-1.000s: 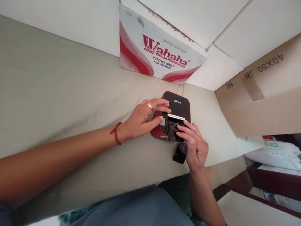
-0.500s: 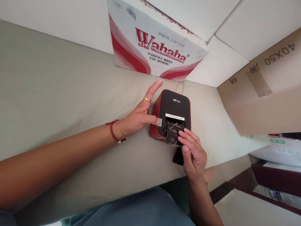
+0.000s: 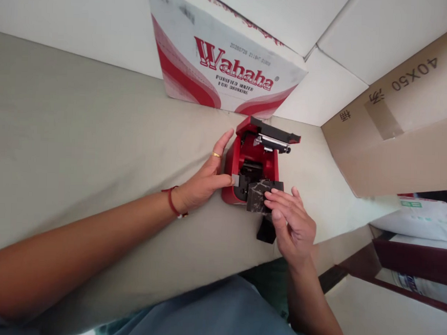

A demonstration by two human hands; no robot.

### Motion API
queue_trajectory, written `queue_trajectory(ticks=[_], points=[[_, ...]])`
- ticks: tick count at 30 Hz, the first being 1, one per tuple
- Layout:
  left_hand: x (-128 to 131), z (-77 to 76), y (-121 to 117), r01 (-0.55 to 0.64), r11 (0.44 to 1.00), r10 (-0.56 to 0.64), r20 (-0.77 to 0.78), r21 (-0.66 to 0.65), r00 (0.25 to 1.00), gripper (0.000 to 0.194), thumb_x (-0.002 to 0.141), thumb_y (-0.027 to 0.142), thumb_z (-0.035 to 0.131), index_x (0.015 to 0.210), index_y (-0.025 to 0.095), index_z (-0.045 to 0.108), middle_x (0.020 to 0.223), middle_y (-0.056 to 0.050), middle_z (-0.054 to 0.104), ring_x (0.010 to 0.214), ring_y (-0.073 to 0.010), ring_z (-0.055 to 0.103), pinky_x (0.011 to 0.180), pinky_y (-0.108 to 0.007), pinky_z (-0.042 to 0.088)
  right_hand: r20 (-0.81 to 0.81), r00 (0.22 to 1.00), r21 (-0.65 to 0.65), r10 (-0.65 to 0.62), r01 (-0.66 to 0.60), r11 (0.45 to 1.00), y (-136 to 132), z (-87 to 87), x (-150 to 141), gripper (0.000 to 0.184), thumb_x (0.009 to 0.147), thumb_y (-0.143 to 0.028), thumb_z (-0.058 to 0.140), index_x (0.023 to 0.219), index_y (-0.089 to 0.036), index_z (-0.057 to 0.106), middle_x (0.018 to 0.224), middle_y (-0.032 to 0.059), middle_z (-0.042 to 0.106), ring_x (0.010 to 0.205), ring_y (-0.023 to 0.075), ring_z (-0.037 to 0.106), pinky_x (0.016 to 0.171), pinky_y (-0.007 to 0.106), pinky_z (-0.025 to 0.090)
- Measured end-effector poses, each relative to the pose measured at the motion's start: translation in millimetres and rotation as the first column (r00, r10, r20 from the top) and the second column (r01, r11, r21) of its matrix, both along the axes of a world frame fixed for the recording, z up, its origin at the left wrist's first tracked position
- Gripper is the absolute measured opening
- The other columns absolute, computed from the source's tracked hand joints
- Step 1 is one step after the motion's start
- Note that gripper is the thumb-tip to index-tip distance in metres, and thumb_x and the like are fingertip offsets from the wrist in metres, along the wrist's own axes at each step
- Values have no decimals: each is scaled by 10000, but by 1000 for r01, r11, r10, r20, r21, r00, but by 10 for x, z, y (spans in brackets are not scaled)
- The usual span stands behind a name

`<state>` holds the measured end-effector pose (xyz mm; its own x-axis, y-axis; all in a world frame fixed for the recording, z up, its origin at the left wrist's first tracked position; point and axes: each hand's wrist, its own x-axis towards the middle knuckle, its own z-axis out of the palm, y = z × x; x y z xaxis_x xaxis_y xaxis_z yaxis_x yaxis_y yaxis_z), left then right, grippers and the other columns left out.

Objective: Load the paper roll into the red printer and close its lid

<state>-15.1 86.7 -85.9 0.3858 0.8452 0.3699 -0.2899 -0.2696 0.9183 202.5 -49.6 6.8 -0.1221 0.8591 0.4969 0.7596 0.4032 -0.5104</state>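
Note:
A red and black label printer (image 3: 231, 163) stands on the table with its black lid (image 3: 276, 131) raised. My left hand (image 3: 204, 181) is at its left side, thumb tip on the grey latch button (image 3: 235, 180), the other fingers stretched toward the back. The printer's red inside and a dark roller show. A black strip (image 3: 258, 197) with pale streaks comes out of the printer's front. The fingers of my right hand (image 3: 293, 226) lie on the strip's right side, with the thumb just below. A lower black piece (image 3: 266, 231) hangs under it, partly hidden by that hand.
A white and red Wahaha water carton (image 3: 227, 65) stands behind the printer against white boxes (image 3: 332, 88). A brown cardboard box (image 3: 397, 120) is at the right. Further right, a white bag (image 3: 423, 221) lies above a dark red shelf (image 3: 411, 259). The beige table surface (image 3: 100, 134) extends left.
My left hand moved from the lid's top to the left side, thumb on the latch. The printer's lid then swung up. My right hand stayed at the black strip.

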Motion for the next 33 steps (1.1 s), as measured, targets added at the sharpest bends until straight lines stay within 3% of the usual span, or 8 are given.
queue_trajectory(ticks=[3, 6, 10, 14, 19, 23, 28, 33], points=[[-13, -17, -21, -160, 987, 159, -45, -21, 986, 848, 932, 426, 733, 1701, 318, 394, 1825, -95, 428, 1675, -326, 439, 1339, -512, 453, -76, 997, -109, -29, 20, 994, 175, 238, 63, 308, 1142, -395, 588, 1122, -302, 880, 1258, 60, 893, 1132, 270, 864, 1186, 546, 615], [-22, -7, -23, -457, 883, 442, -136, -111, 887, 310, 989, 310, 575, 1282, 236, 643, 1324, -87, 733, 1230, -241, 692, 1079, -402, 579, -81, 992, -285, -97, 70, 956, 499, 496, 131, 368, 1124, -507, 600, 1177, -274, 880, 1115, 63, 907, 823, 223, 858, 832, 396, 699], [-39, 68, -26, -471, 875, 445, -194, -116, 874, 144, 870, 126, 475, 837, 242, 553, 723, 25, 529, 667, -164, 470, 674, -311, 437, 230, 973, -440, 29, 78, 895, 1025, 614, 108, 283, 1068, -378, 636, 1130, -272, 891, 891, 17, 883, 754, 223, 824, 732, 349, 640], [-53, 148, -28, -365, 929, 345, -236, -49, 909, 155, 742, 94, 461, 697, 241, 485, 645, 29, 479, 650, -163, 434, 674, -315, 379, 595, 790, -387, 145, 124, 914, 1409, 493, -33, 371, 943, -173, 699, 1241, -301, 880, 1210, 66, 899, 1028, 318, 833, 856, 419, 611], [-48, 172, -21, -340, 938, 309, -265, -75, 913, 153, 728, 104, 445, 672, 239, 492, 629, 33, 493, 629, -160, 438, 664, -309, 373, 694, 632, -498, 345, 75, 864, 1591, 394, -165, 336, 881, -198, 797, 1181, -323, 883, 1018, 54, 897, 834, 272, 783, 673, 355, 507], [-55, 183, -17, -347, 935, 315, -271, -77, 910, 168, 725, 89, 445, 668, 237, 500, 617, 39, 482, 620, -158, 426, 658, -305, 368, 679, 690, -466, 250, 142, 874, 1482, 442, -174, 330, 882, -209, 787, 1190, -295, 871, 1050, 69, 895, 868, 285, 781, 720, 372, 532], [-72, 214, -17, -337, 938, 302, -275, -87, 913, 175, 717, 83, 446, 651, 238, 492, 604, 39, 471, 608, -157, 404, 642, -305, 349, 479, 866, -407, 146, 72, 910, 1110, 754, 72, 348, 966, -179, 571, 1074, -299, 878, 1019, 8, 892, 884, 240, 800, 826, 378, 602], [-70, 205, -13, -321, 942, 282, -287, -100, 915, 153, 711, 105, 455, 652, 235, 512, 606, 31, 488, 606, -158, 410, 640, -312, 340, 479, 865, -392, 146, 62, 918, 1120, 837, 103, 324, 955, -195, 627, 1109, -281, 898, 1115, 37, 892, 979, 270, 815, 922, 417, 607]])
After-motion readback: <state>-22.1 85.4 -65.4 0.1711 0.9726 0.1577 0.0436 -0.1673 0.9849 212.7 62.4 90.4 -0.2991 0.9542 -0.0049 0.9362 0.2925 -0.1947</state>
